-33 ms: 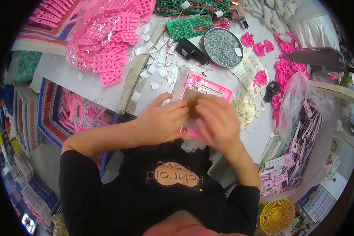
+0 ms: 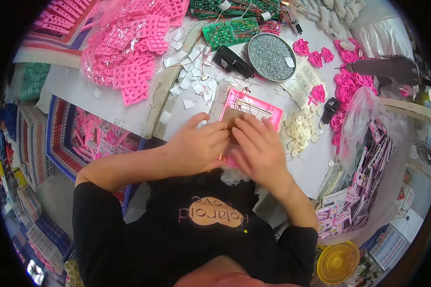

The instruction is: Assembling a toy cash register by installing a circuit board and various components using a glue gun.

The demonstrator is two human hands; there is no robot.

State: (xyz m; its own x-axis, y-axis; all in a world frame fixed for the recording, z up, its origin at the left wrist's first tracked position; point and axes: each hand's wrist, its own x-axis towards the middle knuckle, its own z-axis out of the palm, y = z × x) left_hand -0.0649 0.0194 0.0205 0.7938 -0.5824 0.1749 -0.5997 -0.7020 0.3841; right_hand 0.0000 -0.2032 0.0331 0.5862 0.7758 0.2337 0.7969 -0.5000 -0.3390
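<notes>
A shallow pink plastic case [image 2: 274, 113] lies on the table in front of me, with thin wires and metal rods across its far part. Inside it sits a flat brown board [image 2: 232, 116], partly covered by my fingers. My left hand [image 2: 199, 143] is closed at the case's left side, its fingers curled over the edge and its thumb raised. Over the board and the case's near right part, my right hand [image 2: 260, 149] has its fingers stretched out and slightly apart. Its fingertips reach the board; whether they press on it is hidden.
Behind the case stand a round tin of small screws [image 2: 272, 57], a black plastic part [image 2: 233, 62] and green circuit boards [image 2: 230, 32]. Pale round discs [image 2: 299, 131] lie to the right, near an electric screwdriver [image 2: 385, 70]. Pink keypads [image 2: 134, 71] fill a bag at far left.
My right hand has shifted a little to the left, and its fingers have straightened and spread over the board. The left hand and the case stay in place.
</notes>
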